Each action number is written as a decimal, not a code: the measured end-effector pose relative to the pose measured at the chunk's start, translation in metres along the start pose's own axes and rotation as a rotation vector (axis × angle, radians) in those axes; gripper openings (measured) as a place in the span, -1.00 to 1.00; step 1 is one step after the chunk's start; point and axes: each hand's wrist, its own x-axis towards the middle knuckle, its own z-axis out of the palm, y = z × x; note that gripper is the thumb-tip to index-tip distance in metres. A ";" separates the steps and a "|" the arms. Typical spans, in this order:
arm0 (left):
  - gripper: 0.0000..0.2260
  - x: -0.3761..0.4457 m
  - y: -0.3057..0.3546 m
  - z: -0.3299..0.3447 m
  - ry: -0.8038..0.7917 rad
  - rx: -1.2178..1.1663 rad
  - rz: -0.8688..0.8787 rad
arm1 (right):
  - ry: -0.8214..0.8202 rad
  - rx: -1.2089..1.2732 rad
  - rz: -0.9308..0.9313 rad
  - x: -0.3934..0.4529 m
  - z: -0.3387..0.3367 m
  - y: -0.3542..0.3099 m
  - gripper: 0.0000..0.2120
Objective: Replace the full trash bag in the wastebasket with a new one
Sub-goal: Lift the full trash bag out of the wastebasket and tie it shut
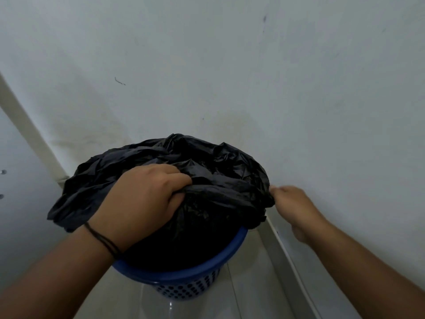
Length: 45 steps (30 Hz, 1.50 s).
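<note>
Down in the corner of the room, a blue wastebasket (184, 276) stood on the pale tiled floor (248, 293), close against the white wall (230, 65). Its side was perforated with rows of round holes, and its smooth rim showed on the near side. A black trash bag (207, 162) sat inside it, the crumpled top of the plastic bunched up above the rim and spilling out over the left and far edges.

The left hand (142, 196) lay on top of the bag near the middle, its grip closed on a gathered fold of the black plastic, the fingers curled round it with the thumb tucked beneath. A thin dark band (101, 238) circled that wrist, just above the basket's near rim.

The right hand (296, 208) was at the bag's right edge, beside the wall. Its fingertips met the outermost corner of the plastic there in a pinching grip, the remaining fingers loosely curled below; the hand was somewhat blurred, so the exact finger placement could not be made out.

Along the base of the wall ran a pale skirting strip (282, 249). To the left a white panel (13, 180) bore two small round fasteners.
</note>
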 end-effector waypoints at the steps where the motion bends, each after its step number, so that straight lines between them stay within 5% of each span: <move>1: -0.84 0.000 0.000 0.001 -0.010 -0.001 -0.003 | -0.090 0.102 0.107 0.002 0.006 0.007 -0.71; 5: -0.84 0.000 -0.001 0.006 -0.027 0.001 -0.009 | -0.255 0.258 0.162 0.007 0.019 0.011 -0.82; 8: -0.84 -0.001 -0.004 0.008 -0.024 -0.006 -0.045 | -0.127 0.108 -0.085 0.012 0.015 -0.006 -0.83; 12: -0.80 0.000 -0.007 0.011 -0.020 -0.019 -0.091 | -0.015 0.229 -0.231 0.014 0.003 -0.043 -0.81; 16: -0.80 0.001 -0.010 0.012 0.014 -0.076 -0.122 | -0.379 0.483 0.001 0.013 -0.002 -0.071 -0.81; 18: -0.82 0.000 -0.011 0.011 0.026 -0.144 -0.162 | -0.440 0.483 0.112 0.022 -0.005 -0.081 -0.63; 20: -0.71 0.000 -0.014 0.012 0.034 -0.203 -0.174 | -0.485 0.380 0.163 0.033 -0.006 -0.093 -0.47; 23: -0.70 0.000 -0.016 0.011 0.042 -0.189 -0.102 | -0.586 0.081 0.181 0.039 -0.001 -0.112 -0.55; 25: -0.69 0.000 -0.019 0.012 0.010 -0.155 -0.061 | -0.481 -0.129 0.087 0.043 0.004 -0.124 -0.68; 28: -0.71 -0.001 -0.023 0.017 -0.006 -0.189 -0.058 | -0.076 -0.328 -0.292 0.057 0.012 -0.139 -0.89; 30: -0.69 -0.001 -0.026 0.020 -0.007 -0.231 -0.076 | 0.147 -0.352 -0.489 0.062 0.013 -0.147 -0.86; 35: -0.56 -0.006 -0.039 -0.002 0.061 -0.551 -0.029 | -0.010 -0.630 -0.571 0.069 0.021 -0.157 -0.59; 37: -0.69 -0.007 -0.060 -0.011 0.274 -0.655 -0.171 | 0.050 -0.677 -0.591 0.069 0.025 -0.161 -0.62; 40: -0.91 -0.015 -0.110 -0.008 0.456 -0.571 -0.658 | 0.143 -0.691 -0.657 0.073 0.029 -0.164 -0.84; 42: -0.82 -0.026 -0.137 0.001 0.171 -0.485 -1.007 | 0.113 -0.663 -0.693 0.074 0.033 -0.162 -0.97; 44: -0.59 -0.038 -0.146 0.014 -0.206 -0.561 -1.237 | 0.074 -0.594 -0.742 0.071 0.037 -0.160 -0.87; 45: -0.63 -0.043 -0.145 0.019 -0.316 -0.652 -1.285 | 0.071 -0.567 -0.769 0.070 0.040 -0.160 -0.78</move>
